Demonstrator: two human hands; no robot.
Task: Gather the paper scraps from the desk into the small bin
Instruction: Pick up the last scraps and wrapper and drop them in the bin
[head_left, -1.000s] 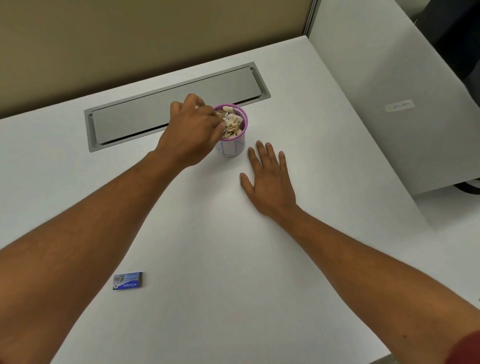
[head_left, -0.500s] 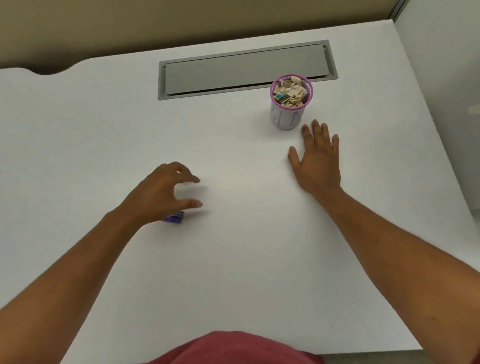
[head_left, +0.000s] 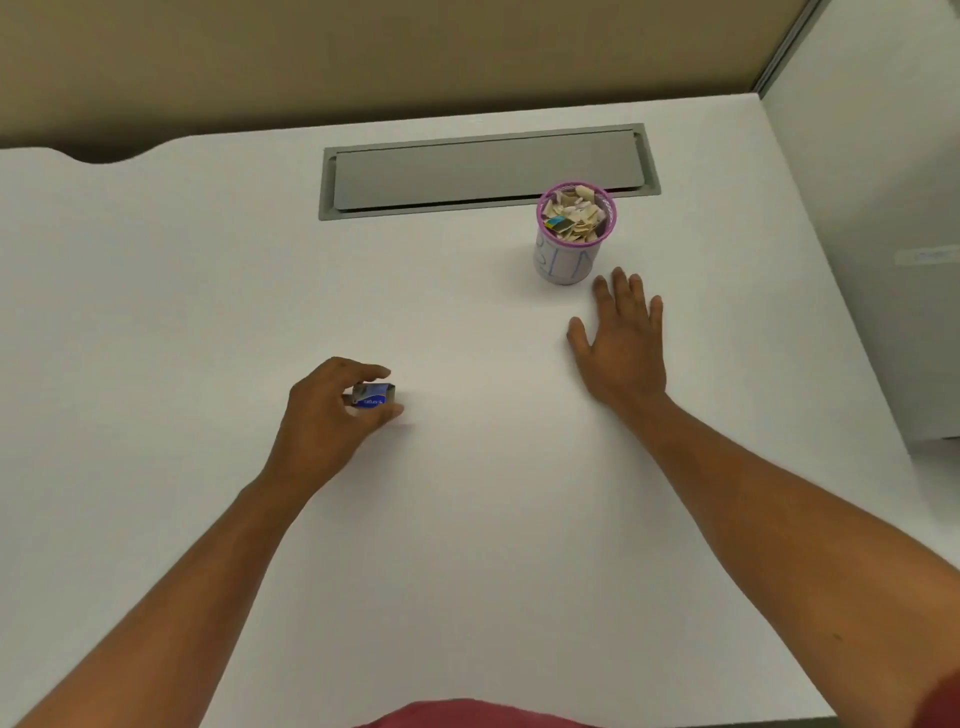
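Since prev frame left hand (head_left: 332, 410) now pinches blue scrap (head_left: 372, 398) off desk (head_left: 467, 519), right hand (head_left: 621, 338) flat & relaxed; next: carry to full bin (head_left: 571, 244), drop in.

Matt white desk (head_left: 467, 519), brushed grey metal hatch (head_left: 483, 166), paper scraps (head_left: 574, 213) in a mesh-rimmed bin (head_left: 563, 260).

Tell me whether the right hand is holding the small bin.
No: the right hand lies flat on the desk just beside the small bin, fingers straight.
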